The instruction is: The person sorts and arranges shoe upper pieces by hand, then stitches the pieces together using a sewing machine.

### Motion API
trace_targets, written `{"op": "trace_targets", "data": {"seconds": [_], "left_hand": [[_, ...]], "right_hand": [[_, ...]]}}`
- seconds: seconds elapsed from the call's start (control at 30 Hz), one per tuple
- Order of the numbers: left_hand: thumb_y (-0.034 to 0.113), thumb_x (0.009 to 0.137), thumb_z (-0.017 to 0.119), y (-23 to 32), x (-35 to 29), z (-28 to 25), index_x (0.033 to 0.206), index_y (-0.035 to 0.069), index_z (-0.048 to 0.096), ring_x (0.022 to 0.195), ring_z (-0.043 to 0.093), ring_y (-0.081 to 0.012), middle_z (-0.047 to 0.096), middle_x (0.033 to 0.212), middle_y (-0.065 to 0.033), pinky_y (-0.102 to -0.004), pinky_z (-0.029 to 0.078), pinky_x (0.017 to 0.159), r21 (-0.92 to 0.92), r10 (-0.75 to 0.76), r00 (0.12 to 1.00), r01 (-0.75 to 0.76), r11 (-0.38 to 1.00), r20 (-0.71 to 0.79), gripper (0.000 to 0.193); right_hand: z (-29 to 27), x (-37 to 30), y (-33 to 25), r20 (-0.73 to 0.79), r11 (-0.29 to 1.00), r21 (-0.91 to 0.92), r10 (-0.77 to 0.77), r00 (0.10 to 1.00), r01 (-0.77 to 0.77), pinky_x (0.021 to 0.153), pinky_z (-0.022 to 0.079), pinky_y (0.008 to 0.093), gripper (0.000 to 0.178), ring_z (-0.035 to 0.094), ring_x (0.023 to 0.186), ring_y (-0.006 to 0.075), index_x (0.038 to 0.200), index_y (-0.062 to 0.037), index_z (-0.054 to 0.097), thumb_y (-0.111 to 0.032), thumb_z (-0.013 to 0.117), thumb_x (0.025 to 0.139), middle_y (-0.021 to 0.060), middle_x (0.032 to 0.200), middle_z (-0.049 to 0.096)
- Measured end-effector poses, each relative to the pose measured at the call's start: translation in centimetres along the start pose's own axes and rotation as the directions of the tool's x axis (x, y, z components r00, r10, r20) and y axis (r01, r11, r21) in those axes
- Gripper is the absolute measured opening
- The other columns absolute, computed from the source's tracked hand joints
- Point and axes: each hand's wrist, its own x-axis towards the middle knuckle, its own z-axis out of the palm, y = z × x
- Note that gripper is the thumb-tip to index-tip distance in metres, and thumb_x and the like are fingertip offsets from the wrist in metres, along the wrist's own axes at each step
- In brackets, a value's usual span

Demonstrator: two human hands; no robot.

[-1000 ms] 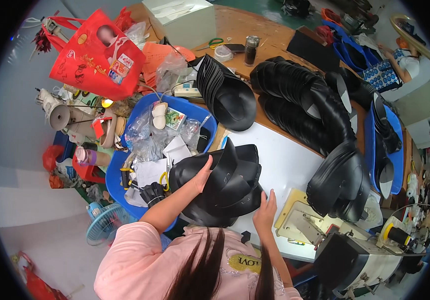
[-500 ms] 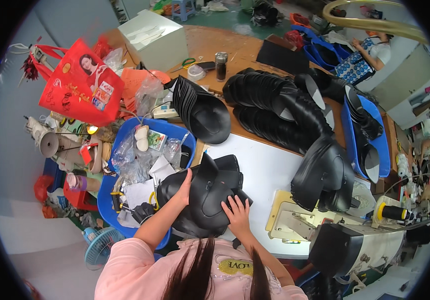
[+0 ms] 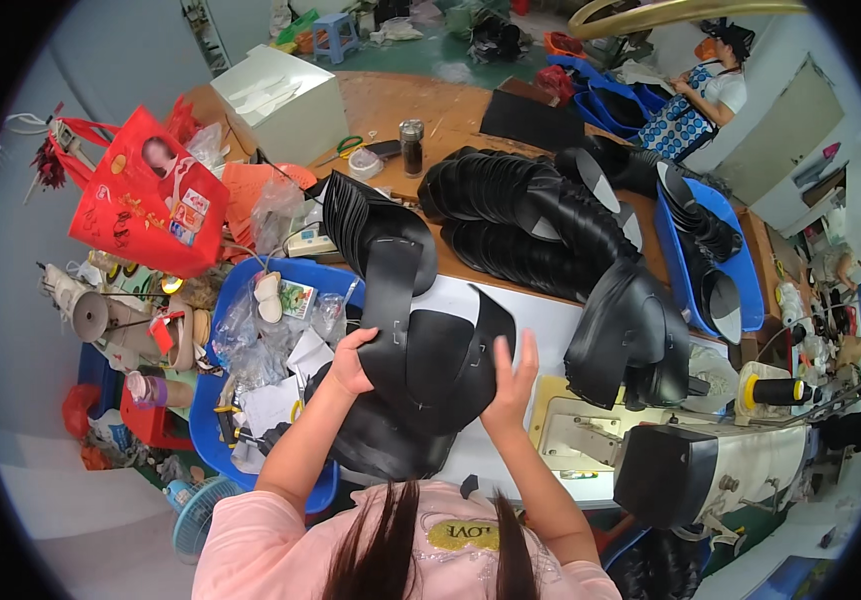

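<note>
A black leather-like shoe upper (image 3: 438,362) with a curved body and two long flaps is raised in front of me. My left hand (image 3: 354,364) grips its left edge, thumb on top and fingers partly hidden beneath. Along its right edge is my right hand (image 3: 512,384), fingers stretched upward and a little blurred; whether its palm touches the piece I cannot tell. Under the raised upper lie more black pieces (image 3: 390,440) near my body. A fanned stack of black pieces (image 3: 342,225) stands just beyond, partly behind the raised flap.
Rows of black pieces (image 3: 510,195) cover the table's far side, with another pile (image 3: 625,335) at right. A sewing machine (image 3: 715,475) stands at near right. At left are a blue bin (image 3: 208,425) of scraps and a red bag (image 3: 145,200). Another person (image 3: 700,100) is far right.
The black upper has been lifted off the pieces beneath and turned, its flaps now pointing away from me. My right hand has moved from its top to its right edge. The view shifted slightly.
</note>
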Motion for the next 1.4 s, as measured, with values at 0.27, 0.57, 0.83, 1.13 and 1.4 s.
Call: {"op": "trace_targets", "data": {"seconds": [0.27, 0.57, 0.83, 1.13, 1.4], "left_hand": [[0.025, 0.084, 0.040, -3.5, -1.3, -9.5, 0.113, -0.006, 0.045, 0.107, 0.048, -0.0357, 0.050, 0.115, -0.0216, -0.0472, 0.033, 0.096, -0.023, -0.032, 0.928, 0.025, 0.999, -0.372, 0.042], [0.022, 0.083, 0.041, -4.2, -0.7, -6.9, 0.116, -0.006, 0.043, 0.109, 0.048, -0.0338, 0.049, 0.117, -0.0213, -0.0453, 0.032, 0.097, 0.022, -0.068, 0.944, 0.079, 0.997, -0.324, 0.043], [0.021, 0.084, 0.042, -4.8, 0.8, -5.3, 0.117, -0.006, 0.043, 0.108, 0.049, -0.0316, 0.049, 0.117, -0.0201, -0.0428, 0.033, 0.097, 0.031, -0.051, 0.973, 0.059, 0.998, -0.225, 0.043], [0.020, 0.085, 0.040, -6.1, 0.2, -6.7, 0.118, -0.006, 0.042, 0.108, 0.049, -0.0313, 0.049, 0.118, -0.0204, -0.0425, 0.033, 0.097, -0.022, -0.047, 0.981, 0.043, 0.999, -0.191, 0.042], [0.020, 0.085, 0.040, -6.9, 0.5, -6.3, 0.118, -0.006, 0.042, 0.107, 0.050, -0.0311, 0.049, 0.118, -0.0204, -0.0423, 0.033, 0.097, -0.051, -0.041, 0.985, 0.033, 0.998, -0.168, 0.042]], "right_hand": [[5.8, -11.7, 6.3, 0.873, -0.487, 0.374, 0.472, 0.123, -0.789, 0.075, 0.042, 0.0367, 0.050, 0.054, 0.093, 0.0204, 0.118, -0.0067, 0.042, -0.047, 0.035, 0.089, 0.0077, 0.106, 0.055], [4.4, -10.6, 5.0, 0.786, -0.344, 0.547, 0.525, 0.327, -0.764, 0.079, 0.046, 0.0319, 0.033, 0.056, 0.092, 0.0180, 0.109, -0.0026, 0.048, -0.024, 0.054, 0.085, 0.0079, 0.104, 0.056], [2.7, -9.5, 5.8, 0.736, -0.230, 0.596, 0.540, 0.409, -0.769, 0.078, 0.046, 0.0289, 0.027, 0.056, 0.090, 0.0157, 0.104, -0.0005, 0.051, -0.004, 0.059, 0.079, 0.0066, 0.098, 0.058], [2.0, -10.1, 5.7, 0.730, -0.156, 0.566, 0.553, 0.403, -0.810, 0.075, 0.047, 0.0287, 0.027, 0.057, 0.086, 0.0156, 0.104, -0.0008, 0.050, -0.004, 0.059, 0.079, 0.0065, 0.098, 0.058], [1.5, -10.6, 6.0, 0.734, -0.145, 0.560, 0.544, 0.407, -0.816, 0.073, 0.049, 0.0297, 0.028, 0.057, 0.086, 0.0166, 0.105, -0.0001, 0.050, -0.004, 0.058, 0.080, 0.0074, 0.099, 0.058]]}}
